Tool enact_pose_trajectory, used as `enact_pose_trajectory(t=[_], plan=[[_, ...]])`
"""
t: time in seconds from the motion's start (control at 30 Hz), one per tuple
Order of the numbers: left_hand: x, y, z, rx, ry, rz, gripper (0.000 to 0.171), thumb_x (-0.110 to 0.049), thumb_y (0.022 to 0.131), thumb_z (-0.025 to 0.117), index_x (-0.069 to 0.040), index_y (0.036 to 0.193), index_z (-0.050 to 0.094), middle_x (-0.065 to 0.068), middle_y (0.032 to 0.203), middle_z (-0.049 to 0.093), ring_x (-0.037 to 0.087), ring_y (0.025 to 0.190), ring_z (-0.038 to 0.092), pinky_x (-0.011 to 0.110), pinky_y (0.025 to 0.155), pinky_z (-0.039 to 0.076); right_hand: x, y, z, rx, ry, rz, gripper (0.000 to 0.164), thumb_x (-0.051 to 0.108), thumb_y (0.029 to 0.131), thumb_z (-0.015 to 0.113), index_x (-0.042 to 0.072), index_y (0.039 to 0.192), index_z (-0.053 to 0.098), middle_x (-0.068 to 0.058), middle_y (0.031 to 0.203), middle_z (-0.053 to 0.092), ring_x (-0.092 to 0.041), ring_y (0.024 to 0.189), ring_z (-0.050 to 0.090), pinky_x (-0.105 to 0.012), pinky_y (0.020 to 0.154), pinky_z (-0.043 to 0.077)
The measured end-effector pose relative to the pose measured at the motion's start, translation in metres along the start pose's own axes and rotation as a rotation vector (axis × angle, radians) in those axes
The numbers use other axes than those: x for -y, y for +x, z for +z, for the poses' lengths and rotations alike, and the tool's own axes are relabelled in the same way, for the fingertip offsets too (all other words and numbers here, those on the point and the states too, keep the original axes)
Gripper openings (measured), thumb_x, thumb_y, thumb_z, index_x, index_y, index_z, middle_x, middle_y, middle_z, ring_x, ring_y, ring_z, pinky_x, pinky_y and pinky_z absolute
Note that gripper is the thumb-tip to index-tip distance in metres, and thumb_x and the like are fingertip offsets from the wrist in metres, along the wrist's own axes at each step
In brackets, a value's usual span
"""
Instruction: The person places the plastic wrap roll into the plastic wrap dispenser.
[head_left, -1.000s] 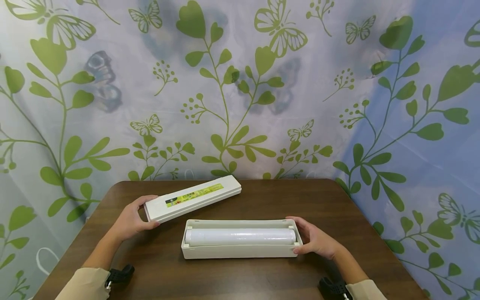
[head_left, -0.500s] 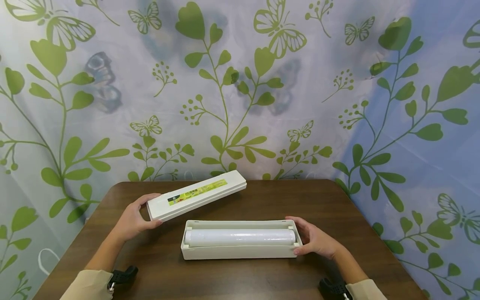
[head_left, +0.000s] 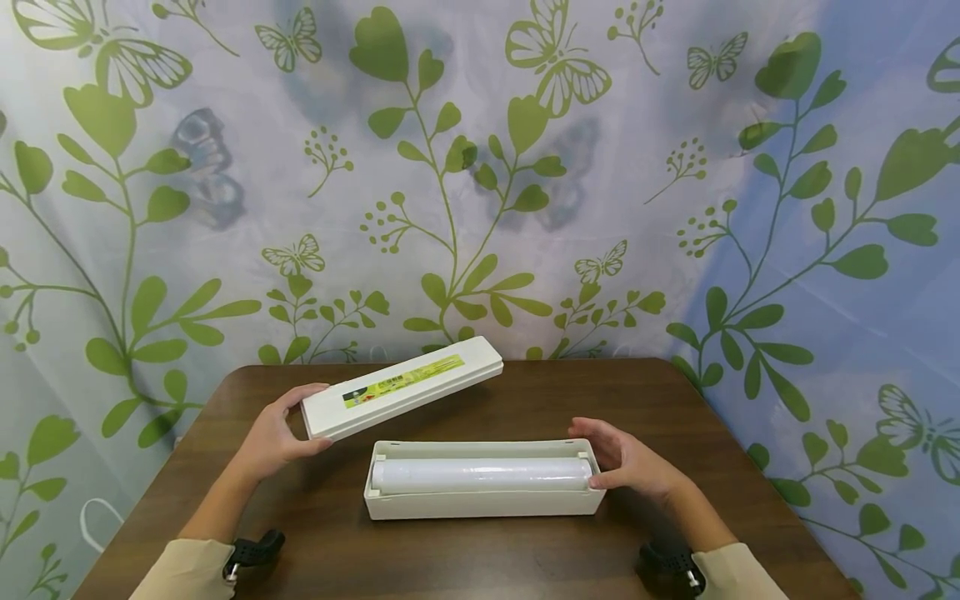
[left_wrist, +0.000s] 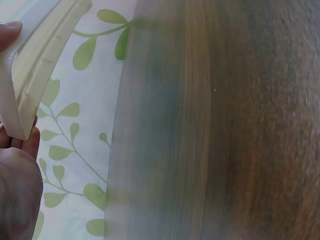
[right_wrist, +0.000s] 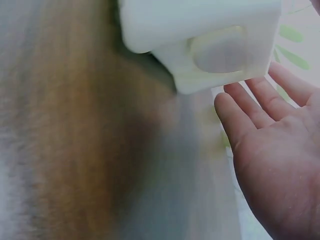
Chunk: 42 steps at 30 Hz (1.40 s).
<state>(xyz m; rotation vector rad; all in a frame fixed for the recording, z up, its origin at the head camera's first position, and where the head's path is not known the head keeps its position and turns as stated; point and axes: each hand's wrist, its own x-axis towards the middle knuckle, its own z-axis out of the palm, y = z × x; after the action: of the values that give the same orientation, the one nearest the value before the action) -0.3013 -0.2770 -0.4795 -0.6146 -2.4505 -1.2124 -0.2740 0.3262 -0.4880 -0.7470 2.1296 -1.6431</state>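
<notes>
Left hand [head_left: 272,436] grips long white plastic lid [head_left: 405,385] near table's [head_left: 585,396] far edge
Likely light, stiff; hold by ends. Right hand's [head_left: 637,461] fingers loose.

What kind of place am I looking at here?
Probably a curtained-off corner set up for recording: a brown table in front of leaf-and-butterfly curtains, with black wrist-worn devices near both sleeves.

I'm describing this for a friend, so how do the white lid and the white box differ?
The lid is held up at a slant by the left hand, while the box sits on the table. The lid bears a yellow-green label; the box's visible front is plain. Both are long, narrow and white.
</notes>
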Motion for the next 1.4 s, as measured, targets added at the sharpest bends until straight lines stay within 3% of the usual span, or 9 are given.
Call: enact_pose_trajectory(t=[0.1,0.3,0.53,0.77,1.0,1.2,1.4], plan=[[-0.002,0.001,0.000,-0.001,-0.027,0.004,0.079,-0.016,0.071,0.095,-0.014,0.141,0.058,0.010,0.133,0.066,-0.003,0.107,0.053,0.017,0.089,0.044,0.005,0.003,-0.001,-0.022,-0.014,-0.009,0.089,0.007,0.086,0.079,0.002,0.158,0.027,-0.034,0.162,0.026,-0.050,0.151,0.024,-0.012,0.108,0.039],[-0.009,0.004,0.002,-0.001,-0.053,0.018,0.079,-0.014,0.072,0.094,-0.013,0.142,0.057,0.010,0.134,0.064,-0.001,0.106,0.053,0.011,0.085,0.044,0.019,0.013,-0.005,-0.038,-0.057,-0.046,0.086,0.005,0.087,0.079,0.002,0.157,0.030,-0.031,0.162,0.028,-0.037,0.150,0.035,-0.016,0.110,0.041],[-0.019,0.007,0.005,0.010,-0.110,0.047,0.080,-0.009,0.072,0.093,-0.011,0.142,0.056,0.012,0.137,0.062,0.000,0.107,0.054,0.010,0.085,0.045,0.035,0.033,-0.012,-0.071,-0.165,-0.086,0.084,0.008,0.087,0.081,0.008,0.156,0.035,-0.020,0.162,0.038,-0.044,0.150,0.033,-0.035,0.116,0.041],[-0.029,0.010,0.009,0.017,-0.148,0.093,0.081,-0.008,0.070,0.094,-0.009,0.141,0.056,0.014,0.141,0.059,-0.001,0.115,0.053,0.009,0.089,0.044,0.049,0.057,-0.014,-0.118,-0.209,-0.085,0.086,0.013,0.083,0.085,0.003,0.155,0.037,-0.016,0.160,0.041,-0.041,0.150,0.035,-0.046,0.117,0.036],[-0.040,0.011,0.012,0.023,-0.156,0.148,0.082,-0.006,0.066,0.096,-0.010,0.139,0.058,0.011,0.143,0.059,0.001,0.121,0.053,0.010,0.088,0.045,0.055,0.081,-0.016,-0.157,-0.217,-0.105,0.085,0.012,0.083,0.086,0.007,0.153,0.039,-0.017,0.160,0.040,-0.042,0.150,0.034,-0.053,0.119,0.035],[-0.050,0.009,0.013,0.024,-0.148,0.174,0.085,-0.004,0.061,0.097,-0.011,0.137,0.058,0.010,0.143,0.059,0.001,0.127,0.052,0.009,0.094,0.043,0.059,0.096,-0.020,-0.193,-0.227,-0.062,0.089,0.017,0.081,0.088,0.014,0.154,0.038,-0.013,0.161,0.035,-0.042,0.151,0.032,-0.055,0.121,0.034],[-0.061,0.005,0.013,0.038,-0.203,0.196,0.085,-0.002,0.062,0.096,-0.009,0.138,0.057,0.013,0.144,0.058,0.005,0.129,0.052,0.011,0.098,0.043,0.061,0.108,-0.021,-0.142,-0.247,-0.023,0.101,0.017,0.080,0.089,0.014,0.160,0.028,-0.013,0.167,0.023,-0.044,0.153,0.028,-0.059,0.120,0.033]])
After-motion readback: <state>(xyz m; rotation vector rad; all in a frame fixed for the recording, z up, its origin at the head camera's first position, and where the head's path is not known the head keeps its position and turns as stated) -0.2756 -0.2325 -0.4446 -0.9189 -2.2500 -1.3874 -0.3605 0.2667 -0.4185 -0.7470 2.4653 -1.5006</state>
